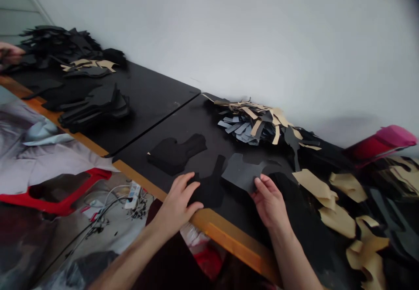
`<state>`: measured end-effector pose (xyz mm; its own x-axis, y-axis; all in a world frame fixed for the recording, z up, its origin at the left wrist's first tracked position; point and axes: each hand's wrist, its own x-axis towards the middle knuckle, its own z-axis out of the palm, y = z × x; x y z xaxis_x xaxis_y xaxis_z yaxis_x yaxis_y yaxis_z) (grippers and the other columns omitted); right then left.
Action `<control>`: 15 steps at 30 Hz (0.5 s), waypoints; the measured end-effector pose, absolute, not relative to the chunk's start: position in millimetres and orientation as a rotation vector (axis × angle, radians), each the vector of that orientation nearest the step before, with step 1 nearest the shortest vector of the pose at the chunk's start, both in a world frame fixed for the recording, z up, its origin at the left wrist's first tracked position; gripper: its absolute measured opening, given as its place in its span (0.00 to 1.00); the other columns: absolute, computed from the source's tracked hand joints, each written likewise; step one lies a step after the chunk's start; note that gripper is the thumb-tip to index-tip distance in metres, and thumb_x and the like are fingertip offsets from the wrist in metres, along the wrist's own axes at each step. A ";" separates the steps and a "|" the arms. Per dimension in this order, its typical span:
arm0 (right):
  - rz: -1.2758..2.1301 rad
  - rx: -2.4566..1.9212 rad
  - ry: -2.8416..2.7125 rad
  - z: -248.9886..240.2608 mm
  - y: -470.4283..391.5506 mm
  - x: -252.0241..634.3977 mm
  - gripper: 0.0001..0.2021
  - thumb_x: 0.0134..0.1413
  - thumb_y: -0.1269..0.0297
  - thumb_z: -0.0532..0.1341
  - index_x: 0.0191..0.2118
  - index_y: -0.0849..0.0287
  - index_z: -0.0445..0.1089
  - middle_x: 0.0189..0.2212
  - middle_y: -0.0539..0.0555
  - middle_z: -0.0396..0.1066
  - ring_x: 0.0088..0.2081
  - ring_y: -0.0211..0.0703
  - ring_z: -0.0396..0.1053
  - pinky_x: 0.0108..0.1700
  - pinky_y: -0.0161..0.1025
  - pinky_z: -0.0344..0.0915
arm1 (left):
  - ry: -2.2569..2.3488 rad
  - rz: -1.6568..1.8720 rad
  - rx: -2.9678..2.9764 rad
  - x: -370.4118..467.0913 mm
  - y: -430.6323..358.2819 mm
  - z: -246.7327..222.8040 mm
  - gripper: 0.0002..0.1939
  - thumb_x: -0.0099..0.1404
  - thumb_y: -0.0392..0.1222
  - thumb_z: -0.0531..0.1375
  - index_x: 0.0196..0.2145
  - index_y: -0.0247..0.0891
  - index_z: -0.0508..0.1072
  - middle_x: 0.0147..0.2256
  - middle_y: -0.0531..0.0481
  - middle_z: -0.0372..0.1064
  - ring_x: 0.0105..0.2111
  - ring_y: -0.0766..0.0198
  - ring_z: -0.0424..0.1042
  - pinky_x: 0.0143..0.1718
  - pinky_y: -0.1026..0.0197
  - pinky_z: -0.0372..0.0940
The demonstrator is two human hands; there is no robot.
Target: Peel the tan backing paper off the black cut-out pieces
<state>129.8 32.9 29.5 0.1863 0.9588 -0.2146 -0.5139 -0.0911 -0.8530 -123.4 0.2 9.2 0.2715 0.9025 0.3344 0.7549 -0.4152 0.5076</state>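
Pinching the lower right corner of the grey cut piece [241, 171] between thumb and fingers of the right hand [270, 200]; seen stretching up and to the left from that grip, over the black table [157, 120], forward and to the right of the left hand [180, 198]. Cannot tell whether fully lifted. Spread loosely in the left hand, fingers apart, holding nothing visible; reaching over the wooden edge [229, 235], fingertips just beside the black cut piece [209, 187]; cannot tell if touching. Lying beyond the left hand, a second black piece [176, 152]. Heaped farther off by the wall [229, 32], mixed strips [258, 122]. Scattered right of the right hand, tan pieces [337, 220]. Stacked at far left, black pieces [94, 107]; showing at the picture's left margin, another person's hand [11, 54]
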 end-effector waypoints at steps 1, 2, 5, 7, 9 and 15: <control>1.353 -1.034 -0.574 29.8 32.9 130.2 0.14 0.37 0.64 0.72 0.32 0.56 0.70 0.30 0.45 0.72 0.31 0.35 0.70 0.32 0.32 0.69 | 1.560 0.815 2.242 -120.2 2.5 11.4 0.20 0.57 0.39 0.63 0.48 0.35 0.66 0.57 0.35 0.56 0.55 0.45 0.57 0.53 0.41 0.60; 1.358 -1.042 -0.581 30.0 33.0 130.7 0.14 0.37 0.64 0.72 0.32 0.57 0.70 0.30 0.45 0.72 0.31 0.34 0.70 0.33 0.32 0.69 | 1.575 0.761 2.197 -118.1 5.7 14.1 0.23 0.56 0.39 0.64 0.49 0.36 0.66 0.57 0.35 0.54 0.56 0.44 0.56 0.53 0.40 0.60; 1.366 -1.066 -0.602 29.8 33.8 131.8 0.13 0.37 0.64 0.72 0.32 0.56 0.71 0.31 0.45 0.73 0.31 0.33 0.70 0.34 0.32 0.69 | 1.539 0.660 2.129 -117.4 17.0 22.7 0.26 0.50 0.39 0.67 0.47 0.37 0.67 0.55 0.38 0.56 0.53 0.45 0.56 0.52 0.42 0.60; 1.369 -1.078 -0.608 28.9 34.2 132.4 0.14 0.37 0.64 0.72 0.32 0.56 0.70 0.31 0.45 0.73 0.32 0.34 0.70 0.35 0.32 0.69 | 1.510 0.655 2.104 -118.4 23.7 27.6 0.27 0.47 0.39 0.69 0.46 0.38 0.68 0.51 0.41 0.58 0.50 0.48 0.58 0.52 0.45 0.60; 1.379 -1.085 -0.611 27.8 34.0 132.9 0.14 0.38 0.64 0.72 0.32 0.57 0.70 0.32 0.46 0.73 0.33 0.34 0.70 0.35 0.33 0.70 | 1.497 0.653 2.073 -117.9 28.7 32.2 0.31 0.43 0.39 0.71 0.46 0.37 0.68 0.48 0.42 0.59 0.48 0.50 0.58 0.50 0.47 0.60; 1.361 -1.098 -0.609 26.2 32.3 134.7 0.13 0.39 0.65 0.72 0.33 0.56 0.70 0.33 0.47 0.74 0.35 0.35 0.71 0.36 0.33 0.70 | 1.433 0.739 1.993 -114.0 33.3 42.4 0.31 0.43 0.30 0.68 0.46 0.41 0.69 0.42 0.47 0.59 0.40 0.55 0.60 0.44 0.50 0.60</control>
